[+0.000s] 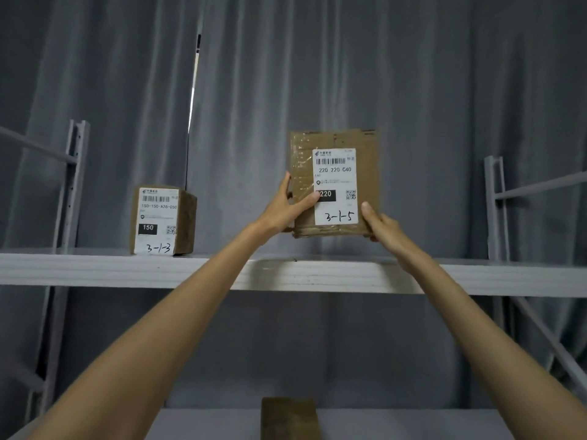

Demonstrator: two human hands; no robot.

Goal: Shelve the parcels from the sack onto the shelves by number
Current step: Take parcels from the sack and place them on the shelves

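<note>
A brown cardboard parcel (pixel 333 182) with a white label marked 3-1-5 is held upright just above the upper white shelf (pixel 317 274), right of its middle. My left hand (pixel 286 206) grips its left edge, thumb across the label. My right hand (pixel 381 225) holds its lower right corner. A smaller brown parcel (pixel 163 220) marked 3-1-3 stands on the same shelf to the left. The sack is out of sight.
Grey shelf uprights stand at the left (pixel 74 182) and right (pixel 495 204). A grey curtain hangs behind. Another brown parcel (pixel 289 417) lies on the lower shelf (pixel 397 423) at the bottom of the view.
</note>
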